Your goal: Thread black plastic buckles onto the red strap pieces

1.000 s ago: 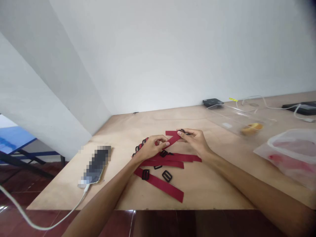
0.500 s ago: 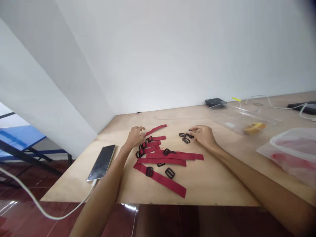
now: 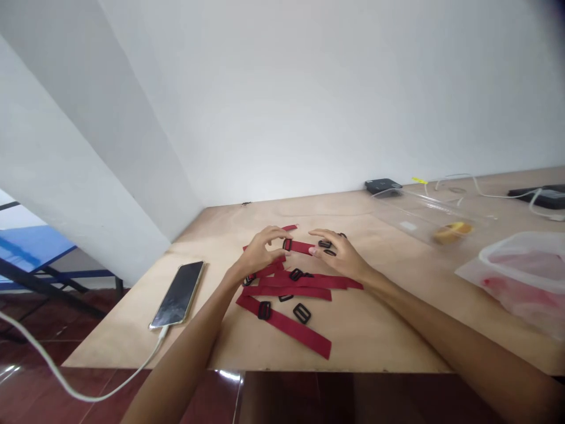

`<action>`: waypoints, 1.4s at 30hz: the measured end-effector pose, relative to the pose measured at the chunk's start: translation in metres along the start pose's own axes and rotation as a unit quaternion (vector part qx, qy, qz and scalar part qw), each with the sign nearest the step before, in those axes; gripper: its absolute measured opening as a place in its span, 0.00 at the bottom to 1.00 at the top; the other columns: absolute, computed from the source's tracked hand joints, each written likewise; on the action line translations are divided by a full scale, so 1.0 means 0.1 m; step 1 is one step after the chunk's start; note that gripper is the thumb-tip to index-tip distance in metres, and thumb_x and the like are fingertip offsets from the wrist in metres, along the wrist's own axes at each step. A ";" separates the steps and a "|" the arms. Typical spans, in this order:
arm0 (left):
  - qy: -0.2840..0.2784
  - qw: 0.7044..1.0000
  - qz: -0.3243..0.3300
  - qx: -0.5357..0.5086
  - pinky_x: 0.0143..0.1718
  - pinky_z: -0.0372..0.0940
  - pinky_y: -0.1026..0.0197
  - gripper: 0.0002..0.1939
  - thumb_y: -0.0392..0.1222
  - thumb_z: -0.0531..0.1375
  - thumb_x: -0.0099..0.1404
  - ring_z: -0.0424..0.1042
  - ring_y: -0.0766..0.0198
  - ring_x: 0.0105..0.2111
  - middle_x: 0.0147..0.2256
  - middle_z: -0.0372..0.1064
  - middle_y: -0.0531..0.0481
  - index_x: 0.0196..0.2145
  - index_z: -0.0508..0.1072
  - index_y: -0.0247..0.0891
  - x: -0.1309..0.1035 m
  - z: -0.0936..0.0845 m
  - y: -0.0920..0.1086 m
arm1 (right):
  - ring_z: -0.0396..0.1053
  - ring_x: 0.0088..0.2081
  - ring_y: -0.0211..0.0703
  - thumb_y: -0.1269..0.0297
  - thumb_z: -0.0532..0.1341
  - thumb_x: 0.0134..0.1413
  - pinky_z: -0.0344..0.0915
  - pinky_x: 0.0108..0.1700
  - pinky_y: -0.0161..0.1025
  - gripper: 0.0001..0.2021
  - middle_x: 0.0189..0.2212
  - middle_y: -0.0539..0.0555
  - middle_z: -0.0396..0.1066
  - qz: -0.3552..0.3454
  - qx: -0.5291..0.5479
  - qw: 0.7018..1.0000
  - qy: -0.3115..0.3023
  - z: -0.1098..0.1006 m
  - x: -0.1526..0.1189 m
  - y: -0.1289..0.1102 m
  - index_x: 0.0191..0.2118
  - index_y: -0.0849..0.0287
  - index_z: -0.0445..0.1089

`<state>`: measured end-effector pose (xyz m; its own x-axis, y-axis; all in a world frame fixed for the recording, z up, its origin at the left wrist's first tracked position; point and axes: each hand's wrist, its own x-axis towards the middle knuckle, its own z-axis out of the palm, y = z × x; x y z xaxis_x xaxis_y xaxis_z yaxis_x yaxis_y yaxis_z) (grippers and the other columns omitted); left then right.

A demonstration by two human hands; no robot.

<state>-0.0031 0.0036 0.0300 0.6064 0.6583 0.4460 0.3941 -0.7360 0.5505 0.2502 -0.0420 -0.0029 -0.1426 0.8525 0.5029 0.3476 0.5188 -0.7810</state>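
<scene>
Over the middle of the bench, the left hand curves around a black slider buckle on a short red strap, its grip open, thumb and forefinger parted. The right hand has its thumb at the strap's other end, forefinger raised; whether its hidden fingers clasp the strap cannot be told. Nearer the bench's front edge lies a loose buckle.

Blue surface is cut off left; plastic bag, right.
</scene>
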 end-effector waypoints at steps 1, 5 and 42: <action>0.007 1.000 0.011 -0.013 0.48 0.67 0.54 0.17 0.44 0.67 0.60 0.70 0.53 0.50 0.49 0.73 0.43 0.48 0.77 0.43 0.01 0.05 0.07 | 0.71 0.52 0.51 0.52 0.66 0.54 0.66 0.54 0.46 0.19 0.51 0.57 0.74 0.017 0.034 0.999 -0.025 0.00 0.00 -0.02 0.50 0.53 0.75; 0.045 0.998 0.027 -0.041 0.50 0.66 0.52 0.16 0.44 0.68 0.60 0.69 0.54 0.50 0.47 0.74 0.44 0.47 0.77 0.43 0.00 0.19 0.21 | 0.73 0.30 0.43 0.48 0.66 0.53 0.69 0.35 0.39 0.18 0.27 0.54 0.76 0.117 0.168 0.972 -0.118 -0.05 -0.01 -0.03 0.37 0.60 0.77; 0.032 0.988 0.136 0.070 0.53 0.64 0.48 0.15 0.44 0.65 0.64 0.70 0.54 0.47 0.45 0.73 0.44 0.48 0.74 0.41 -0.05 0.42 0.25 | 0.71 0.22 0.40 0.50 0.75 0.38 0.67 0.26 0.36 0.21 0.22 0.54 0.77 0.209 0.269 0.938 -0.060 0.12 -0.11 -0.05 0.33 0.63 0.79</action>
<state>0.0329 -0.0246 0.0114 0.6599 0.4391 0.6097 0.3173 -0.8984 0.3037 0.2391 -0.0532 -0.0086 -0.2123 0.9729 0.0919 -0.1183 0.0678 -0.9907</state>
